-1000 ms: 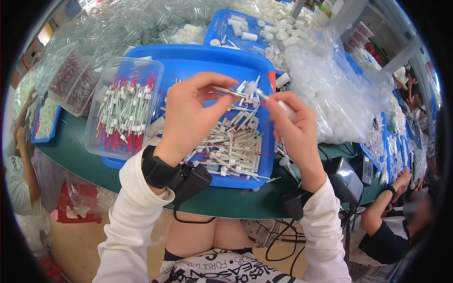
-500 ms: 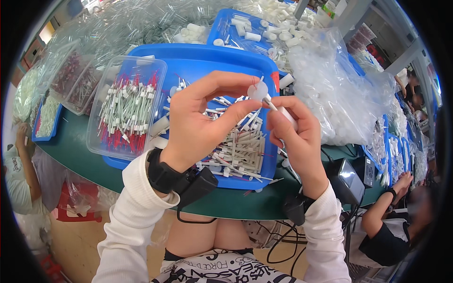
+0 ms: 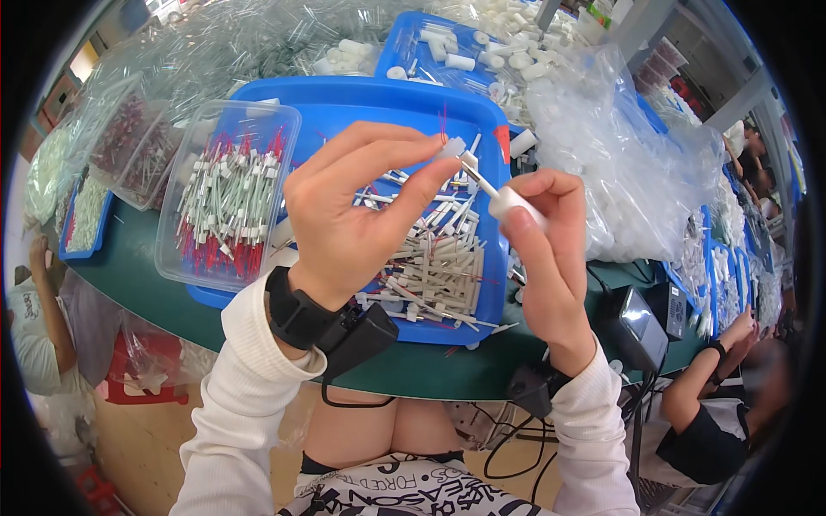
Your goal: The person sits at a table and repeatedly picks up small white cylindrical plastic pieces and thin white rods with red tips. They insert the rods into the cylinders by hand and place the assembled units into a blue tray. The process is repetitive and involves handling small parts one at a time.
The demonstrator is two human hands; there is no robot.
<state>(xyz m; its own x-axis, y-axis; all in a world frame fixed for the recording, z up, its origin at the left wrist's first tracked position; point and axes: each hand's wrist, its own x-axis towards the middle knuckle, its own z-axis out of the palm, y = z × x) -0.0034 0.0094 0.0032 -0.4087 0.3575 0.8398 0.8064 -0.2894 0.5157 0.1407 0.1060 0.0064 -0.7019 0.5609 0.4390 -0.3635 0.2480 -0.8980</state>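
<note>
Above the blue tray, my left hand (image 3: 348, 211) pinches a small translucent white plastic cap (image 3: 453, 149) between thumb and fingertips. Thin red wires rise from beside the cap. My right hand (image 3: 551, 258) grips a white plastic cylinder (image 3: 516, 206) between thumb and fingers. A slim white rod with a metal section (image 3: 478, 177) runs from that cylinder up to the cap; whether it is joined to the cap cannot be made out. Below the hands, the blue tray (image 3: 344, 93) holds many white rods with red wires (image 3: 439, 271).
Left of the tray stands a clear plastic box (image 3: 168, 258) of red-wired pieces. A large clear bag (image 3: 611, 172) lies on the right, near a dark box-shaped device (image 3: 637, 327). Behind sits another blue tray (image 3: 400, 43) of white cylinders. Co-workers' arms (image 3: 688, 378) show at both sides.
The cap has turned from face-on to nearly edge-on and moved slightly left. The white cylinder, earlier mostly behind my right fingers, now shows at the rod's lower end, with more rod exposed.
</note>
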